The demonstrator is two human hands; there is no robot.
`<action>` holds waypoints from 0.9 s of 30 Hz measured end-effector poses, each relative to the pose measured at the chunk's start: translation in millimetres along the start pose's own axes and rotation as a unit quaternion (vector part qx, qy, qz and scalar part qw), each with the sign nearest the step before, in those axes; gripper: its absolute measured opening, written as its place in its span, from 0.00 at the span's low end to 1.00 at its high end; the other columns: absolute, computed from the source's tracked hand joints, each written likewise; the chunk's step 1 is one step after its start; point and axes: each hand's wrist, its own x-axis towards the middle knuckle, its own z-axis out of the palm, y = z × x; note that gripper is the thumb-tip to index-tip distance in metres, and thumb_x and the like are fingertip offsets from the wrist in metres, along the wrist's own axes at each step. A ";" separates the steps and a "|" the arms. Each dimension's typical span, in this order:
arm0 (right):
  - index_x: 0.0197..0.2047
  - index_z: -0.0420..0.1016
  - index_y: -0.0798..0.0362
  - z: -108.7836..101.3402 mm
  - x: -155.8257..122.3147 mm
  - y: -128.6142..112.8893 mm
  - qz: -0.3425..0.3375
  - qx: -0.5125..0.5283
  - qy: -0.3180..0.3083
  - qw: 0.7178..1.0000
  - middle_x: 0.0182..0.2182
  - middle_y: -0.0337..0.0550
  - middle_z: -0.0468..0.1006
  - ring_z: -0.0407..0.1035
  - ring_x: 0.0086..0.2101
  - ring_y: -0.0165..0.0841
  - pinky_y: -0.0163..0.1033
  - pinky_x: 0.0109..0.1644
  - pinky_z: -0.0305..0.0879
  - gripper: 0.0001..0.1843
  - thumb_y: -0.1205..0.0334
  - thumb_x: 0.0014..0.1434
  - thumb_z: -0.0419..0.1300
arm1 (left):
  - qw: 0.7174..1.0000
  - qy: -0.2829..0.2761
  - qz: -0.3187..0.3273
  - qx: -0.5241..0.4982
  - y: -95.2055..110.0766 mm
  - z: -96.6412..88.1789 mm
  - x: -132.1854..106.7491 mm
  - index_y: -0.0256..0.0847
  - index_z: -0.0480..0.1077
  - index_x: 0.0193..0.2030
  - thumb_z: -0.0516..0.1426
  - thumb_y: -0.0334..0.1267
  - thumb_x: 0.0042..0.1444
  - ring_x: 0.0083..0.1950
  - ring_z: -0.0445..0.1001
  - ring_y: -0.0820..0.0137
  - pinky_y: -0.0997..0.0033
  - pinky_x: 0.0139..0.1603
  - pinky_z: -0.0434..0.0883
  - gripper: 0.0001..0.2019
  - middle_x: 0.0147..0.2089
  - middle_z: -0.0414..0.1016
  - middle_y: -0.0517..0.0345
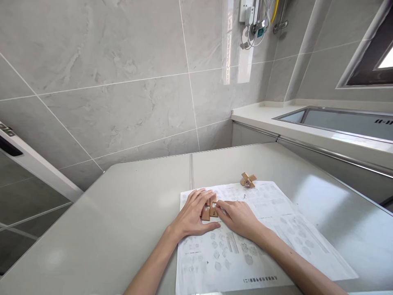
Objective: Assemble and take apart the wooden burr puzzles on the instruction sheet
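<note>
Two flat wooden puzzle pieces, a left one (205, 213) and a right one (214, 210), lie side by side on a printed paper sheet (260, 262). Both have cut-outs, and a small dark mark shows on the right one. My left hand (193, 213) rests over the left piece, its fingers stretched across the far ends and its thumb apart on the paper; the fingers hide part of the pieces. My right hand (238, 215) has its fingers bent together at the right piece's right edge. Beyond the hands, a cross-shaped wooden puzzle (247, 180) stands at the sheet's far edge.
The sheet lies on a pale, glossy table (138, 205) with a seam across its top. Grey tiled wall (123, 102) rises behind it. At the right is a white counter (254, 112) with a sink (346, 123). A white-framed panel (39, 159) stands at the left.
</note>
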 end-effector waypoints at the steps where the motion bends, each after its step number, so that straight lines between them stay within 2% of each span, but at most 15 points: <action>1: 0.39 0.70 0.48 -0.7 -0.2 -0.6 -0.004 0.003 -0.001 1.000 0.29 0.37 0.82 0.71 0.25 0.33 0.37 0.30 0.44 0.13 0.59 0.75 0.49 | 1.000 -0.005 0.003 -0.006 0.7 -1.0 1.1 0.56 0.57 0.76 0.70 0.54 0.56 0.78 0.55 0.45 0.41 0.74 0.62 0.44 0.75 0.64 0.52; 4: 0.41 0.71 0.48 -2.1 -0.8 -1.7 -0.003 0.011 -0.003 1.000 0.30 0.37 0.82 0.72 0.26 0.33 0.37 0.30 0.45 0.11 0.61 0.74 0.50 | 1.000 -0.004 -0.009 -0.022 1.8 -2.8 3.9 0.57 0.60 0.74 0.68 0.51 0.58 0.75 0.60 0.49 0.43 0.73 0.63 0.39 0.71 0.69 0.52; 7: 0.40 0.71 0.48 -2.6 -0.9 -1.6 0.004 0.016 -0.006 1.000 0.25 0.36 0.80 0.70 0.24 0.33 0.37 0.29 0.46 0.10 0.62 0.73 0.51 | 0.999 0.009 -0.036 -0.026 -1.2 -1.8 5.3 0.55 0.62 0.73 0.67 0.53 0.60 0.72 0.64 0.49 0.43 0.71 0.66 0.37 0.69 0.71 0.50; 12: 0.41 0.71 0.48 -3.2 -0.4 -0.4 0.007 0.021 -0.011 1.000 0.25 0.36 0.79 0.70 0.24 0.34 0.36 0.30 0.47 0.10 0.61 0.73 0.51 | 0.997 0.040 -0.069 -0.023 -9.4 4.8 5.1 0.53 0.63 0.72 0.70 0.59 0.54 0.71 0.65 0.49 0.46 0.67 0.69 0.42 0.68 0.72 0.50; 15: 0.41 0.71 0.48 -4.0 -0.4 -0.5 0.008 0.024 -0.012 1.000 0.24 0.35 0.78 0.70 0.24 0.34 0.37 0.30 0.47 0.10 0.60 0.74 0.50 | 0.992 0.072 -0.099 -0.005 -12.5 8.1 4.7 0.52 0.62 0.72 0.67 0.61 0.56 0.69 0.66 0.50 0.48 0.66 0.69 0.41 0.67 0.72 0.50; 21: 0.42 0.71 0.48 -4.7 -0.4 -0.8 0.008 0.029 -0.017 0.999 0.22 0.33 0.75 0.67 0.23 0.34 0.36 0.29 0.47 0.10 0.60 0.74 0.50 | 0.969 0.164 -0.178 0.049 -21.9 10.5 4.2 0.48 0.63 0.69 0.67 0.58 0.57 0.65 0.67 0.50 0.47 0.65 0.66 0.37 0.63 0.73 0.49; 27: 0.42 0.71 0.47 -3.3 -0.4 0.4 0.008 0.031 -0.018 0.999 0.21 0.33 0.74 0.66 0.23 0.33 0.36 0.29 0.47 0.10 0.60 0.73 0.50 | 0.963 0.188 -0.182 0.056 -30.8 14.7 2.4 0.49 0.59 0.70 0.65 0.56 0.60 0.67 0.66 0.49 0.46 0.66 0.65 0.36 0.66 0.71 0.48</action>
